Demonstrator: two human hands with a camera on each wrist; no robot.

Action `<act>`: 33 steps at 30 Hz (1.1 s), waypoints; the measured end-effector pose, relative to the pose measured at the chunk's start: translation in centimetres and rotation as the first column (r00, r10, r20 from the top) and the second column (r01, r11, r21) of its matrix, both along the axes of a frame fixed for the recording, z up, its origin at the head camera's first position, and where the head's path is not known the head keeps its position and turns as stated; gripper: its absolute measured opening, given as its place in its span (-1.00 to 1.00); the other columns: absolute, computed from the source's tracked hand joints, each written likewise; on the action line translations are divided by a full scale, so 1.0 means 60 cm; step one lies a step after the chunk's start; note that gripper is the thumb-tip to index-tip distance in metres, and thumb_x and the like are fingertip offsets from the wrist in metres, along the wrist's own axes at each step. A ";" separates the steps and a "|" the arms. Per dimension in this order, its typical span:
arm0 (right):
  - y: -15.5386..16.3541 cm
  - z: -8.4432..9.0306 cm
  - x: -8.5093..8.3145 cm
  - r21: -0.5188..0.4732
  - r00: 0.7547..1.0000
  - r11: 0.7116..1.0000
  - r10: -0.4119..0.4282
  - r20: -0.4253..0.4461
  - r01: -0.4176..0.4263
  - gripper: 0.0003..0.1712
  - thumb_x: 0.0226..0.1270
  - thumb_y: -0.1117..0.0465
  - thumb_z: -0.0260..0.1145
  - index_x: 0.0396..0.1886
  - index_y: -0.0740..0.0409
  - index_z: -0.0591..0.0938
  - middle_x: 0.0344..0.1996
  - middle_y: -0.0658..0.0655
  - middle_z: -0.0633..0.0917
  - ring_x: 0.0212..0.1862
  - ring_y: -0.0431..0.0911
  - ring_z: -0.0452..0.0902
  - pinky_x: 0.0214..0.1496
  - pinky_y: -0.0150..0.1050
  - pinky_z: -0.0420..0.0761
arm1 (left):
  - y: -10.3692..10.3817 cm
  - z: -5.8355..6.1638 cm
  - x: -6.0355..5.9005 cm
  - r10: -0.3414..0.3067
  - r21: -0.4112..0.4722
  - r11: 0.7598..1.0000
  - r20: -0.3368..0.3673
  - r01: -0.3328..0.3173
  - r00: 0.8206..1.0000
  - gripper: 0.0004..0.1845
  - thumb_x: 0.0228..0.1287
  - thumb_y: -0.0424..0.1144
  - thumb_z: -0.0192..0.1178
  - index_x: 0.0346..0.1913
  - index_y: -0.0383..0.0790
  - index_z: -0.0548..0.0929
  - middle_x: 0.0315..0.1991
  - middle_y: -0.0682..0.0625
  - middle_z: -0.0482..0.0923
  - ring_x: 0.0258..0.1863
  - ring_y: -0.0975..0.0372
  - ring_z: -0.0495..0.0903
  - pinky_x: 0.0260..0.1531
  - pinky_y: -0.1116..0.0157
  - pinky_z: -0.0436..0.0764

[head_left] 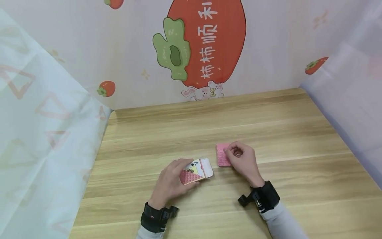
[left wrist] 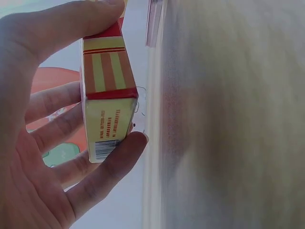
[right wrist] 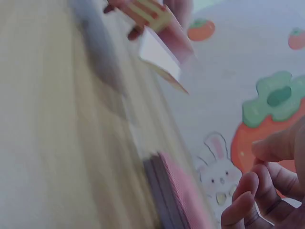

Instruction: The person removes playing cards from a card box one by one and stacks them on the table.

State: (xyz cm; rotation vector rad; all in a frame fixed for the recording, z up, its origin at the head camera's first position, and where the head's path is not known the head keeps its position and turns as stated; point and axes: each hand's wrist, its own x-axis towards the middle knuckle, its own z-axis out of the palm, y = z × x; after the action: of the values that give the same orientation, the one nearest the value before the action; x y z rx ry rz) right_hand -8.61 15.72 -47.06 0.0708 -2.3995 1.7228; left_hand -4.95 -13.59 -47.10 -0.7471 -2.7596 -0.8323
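In the head view my left hand (head_left: 173, 179) grips a playing card box (head_left: 191, 177), patterned red, its white end flap (head_left: 207, 167) folded out to the right. An ace of spades (head_left: 195, 167) shows on its upper side. The left wrist view shows the box's striped side and its barcode end (left wrist: 110, 129) between thumb and fingers. A deck of cards (head_left: 222, 155), pink-red backs up, lies on the table to the right of the box. Over its right part is my right hand (head_left: 243, 162), fingers loosely bent, thumb close to the index finger, no card visible between them.
The table (head_left: 143, 132) is wood-grained. Behind it hangs a white cloth (head_left: 268, 49) printed with a large red persimmon, and pale sheets (head_left: 44, 132) hang at both sides. Each wrist wears a black strap (head_left: 267, 196) with a small camera.
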 end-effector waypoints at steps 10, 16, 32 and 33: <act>-0.048 -0.012 0.040 -0.076 0.927 0.924 0.375 0.009 -0.374 -0.91 0.38 0.35 0.50 -0.18 0.15 0.75 -0.36 0.06 0.77 -0.37 -0.21 0.68 -0.35 -0.34 0.69 | 0.002 -0.002 0.002 -0.060 0.022 0.998 -0.007 0.060 0.998 -0.15 -0.07 0.09 0.74 0.33 -0.06 0.66 0.18 0.08 0.74 0.04 0.27 0.69 -0.08 0.28 0.73; -0.060 -0.020 0.046 -0.058 0.894 0.895 0.446 0.044 -0.443 -0.81 0.32 0.37 0.54 -0.13 0.15 0.72 -0.35 0.04 0.76 -0.37 -0.21 0.71 -0.32 -0.32 0.72 | 0.003 0.001 0.003 -0.085 0.033 0.996 -0.015 0.085 0.996 -0.14 -0.08 0.09 0.74 0.33 -0.08 0.66 0.17 0.07 0.74 0.04 0.27 0.68 -0.09 0.29 0.72; -0.066 -0.027 0.046 -0.107 0.867 0.877 0.479 0.139 -0.468 -0.81 0.29 0.43 0.48 -0.15 0.22 0.67 -0.39 0.08 0.69 -0.41 -0.21 0.65 -0.34 -0.37 0.67 | 0.003 0.002 0.002 -0.104 0.028 0.994 -0.040 0.105 0.994 -0.14 -0.08 0.09 0.75 0.33 -0.09 0.67 0.14 0.08 0.74 0.02 0.27 0.68 -0.14 0.32 0.71; -0.066 -0.028 0.045 -0.105 0.866 0.879 0.477 0.149 -0.466 -0.81 0.30 0.42 0.48 -0.14 0.22 0.67 -0.38 0.08 0.70 -0.40 -0.21 0.65 -0.34 -0.37 0.67 | 0.003 0.002 0.002 -0.103 0.026 0.994 -0.040 0.104 0.994 -0.14 -0.08 0.09 0.75 0.33 -0.09 0.67 0.14 0.08 0.75 0.02 0.27 0.68 -0.14 0.32 0.72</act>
State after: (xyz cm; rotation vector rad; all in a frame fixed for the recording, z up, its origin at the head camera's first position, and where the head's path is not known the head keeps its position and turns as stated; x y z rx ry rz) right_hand -5.88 11.78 -48.75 0.5715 -2.6020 2.0841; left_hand -4.84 -13.41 -46.97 -0.8973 -2.6895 -0.8648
